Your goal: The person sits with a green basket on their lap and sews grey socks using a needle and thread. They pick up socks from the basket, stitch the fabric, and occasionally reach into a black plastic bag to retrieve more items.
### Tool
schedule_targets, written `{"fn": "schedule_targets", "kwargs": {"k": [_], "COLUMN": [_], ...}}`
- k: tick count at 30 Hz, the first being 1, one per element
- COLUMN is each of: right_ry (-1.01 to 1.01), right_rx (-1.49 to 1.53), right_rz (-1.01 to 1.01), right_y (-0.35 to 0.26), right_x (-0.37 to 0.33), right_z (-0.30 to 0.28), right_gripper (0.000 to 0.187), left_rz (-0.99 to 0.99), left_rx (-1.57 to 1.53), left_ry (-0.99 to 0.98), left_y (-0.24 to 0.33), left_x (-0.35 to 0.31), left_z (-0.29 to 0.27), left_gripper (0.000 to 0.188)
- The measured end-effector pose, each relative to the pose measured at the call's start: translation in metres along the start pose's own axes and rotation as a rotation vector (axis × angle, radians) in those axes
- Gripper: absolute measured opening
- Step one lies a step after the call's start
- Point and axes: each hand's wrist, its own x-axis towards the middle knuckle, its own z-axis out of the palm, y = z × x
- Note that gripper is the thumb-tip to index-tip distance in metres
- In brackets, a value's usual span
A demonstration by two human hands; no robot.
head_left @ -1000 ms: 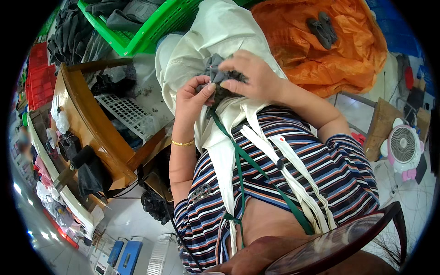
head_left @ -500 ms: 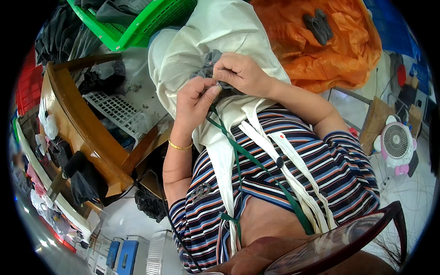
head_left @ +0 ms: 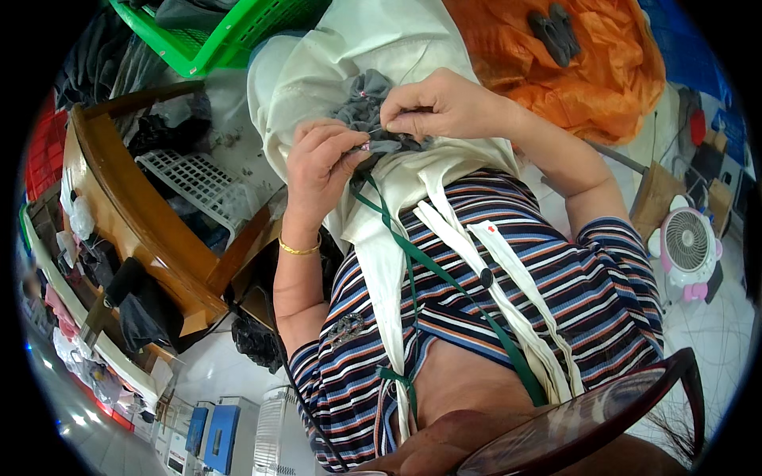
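A bunched piece of grey cloth (head_left: 361, 107) with small pink spots lies on the white apron (head_left: 381, 47) over my lap. My left hand (head_left: 321, 166) is closed on the near edge of this cloth, thumb against fingers beside a pink spot. Just right of the cloth, my right hand (head_left: 452, 105) is closed in a pinch. A thin pale line, maybe a needle or thread, runs from its fingertips toward the left hand; it is too fine to name for certain. A dark green strap (head_left: 432, 270) hangs down to the cloth.
A green basket (head_left: 214, 40) with dark cloth stands far left. Left are a wooden stool-like frame (head_left: 143, 214) and a white plastic crate (head_left: 194, 186). An orange sheet (head_left: 587, 87) with grey cloth pieces (head_left: 554, 36) spreads far right. A pink-and-white fan (head_left: 686, 242) stands right.
My hands have moved apart. The right one has drawn away to the right, the left slightly left, and more of the grey cloth shows between them.
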Motion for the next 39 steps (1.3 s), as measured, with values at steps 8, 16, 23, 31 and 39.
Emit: {"fn": "schedule_targets", "kwargs": {"k": [8,16,23,31,39], "right_ry": [-0.051,-0.047,-0.091,-0.105,-0.079], "right_rx": [-0.201,-0.174,-0.153,-0.011,0.088], "right_rz": [-0.199,-0.202,-0.177,-0.153,-0.109], "right_y": [0.003,0.007,0.003,0.017,0.02], "right_x": [0.002,0.002,0.0,0.002,0.002], "right_z": [0.007,0.009,0.009,0.026,0.048], "right_gripper": [0.016,0.017,0.019,0.017,0.011], "left_rz": [0.105,0.118,0.121,0.107,0.027], "left_rx": [0.081,0.079,0.076,0.02,-0.107], "left_ry": [0.057,0.068,0.069,0.098,0.081], "left_y": [0.008,0.006,0.007,0.007,0.005], "left_x": [-0.006,-0.009,-0.011,-0.02,-0.035], "left_z": [-0.001,-0.001,-0.002,-0.003,0.001], "left_gripper": [0.028,0.029,0.029,0.028,0.024]}}
